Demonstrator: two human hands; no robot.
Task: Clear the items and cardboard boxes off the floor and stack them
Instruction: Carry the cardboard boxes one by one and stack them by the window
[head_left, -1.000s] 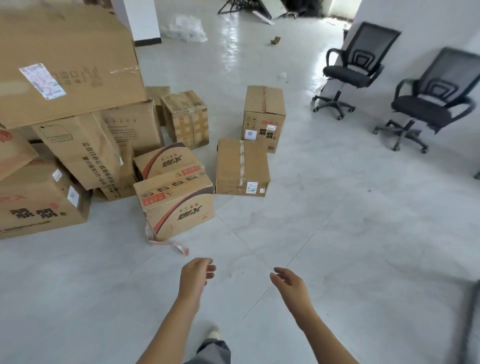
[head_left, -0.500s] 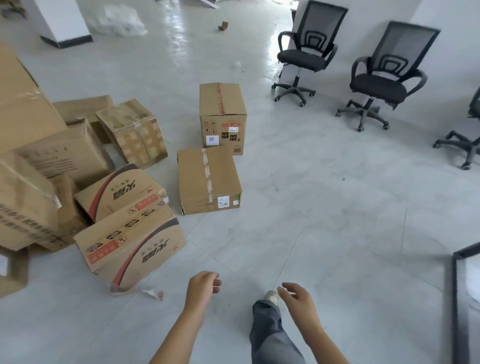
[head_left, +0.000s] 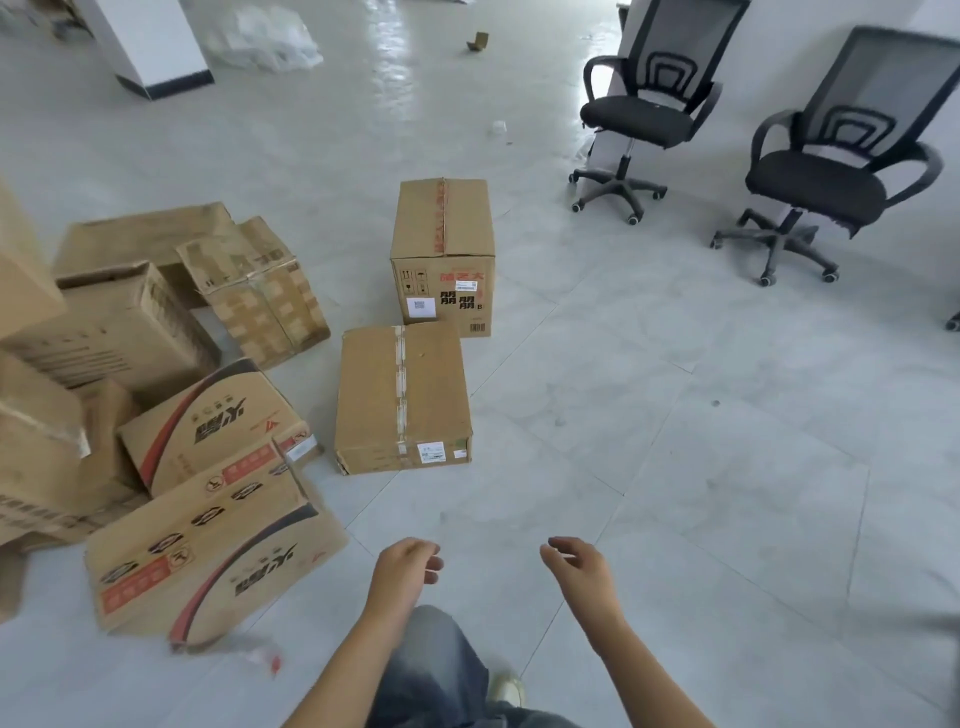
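Observation:
A flat taped cardboard box (head_left: 402, 395) lies on the grey tile floor straight ahead of me. Behind it stands a taller box (head_left: 441, 254) with red tape and black print. To the left, a red-and-black printed box (head_left: 208, 556) leans against another like it (head_left: 208, 426), in front of a heap of cartons (head_left: 104, 332). My left hand (head_left: 402, 571) and my right hand (head_left: 574, 566) hover empty with loosely curled fingers, a short way in front of the flat box.
Two black mesh office chairs (head_left: 644, 114) (head_left: 826, 176) stand at the right against a white wall. A white pillar (head_left: 150, 47), crumpled plastic wrap (head_left: 265, 36) and a small cardboard scrap (head_left: 478, 41) lie far back. My leg and shoe (head_left: 504, 691) show below.
I have walked forward and turned right; the boxes have come closer and slid left in view, and the big stack has left the frame. Both hands stay empty.

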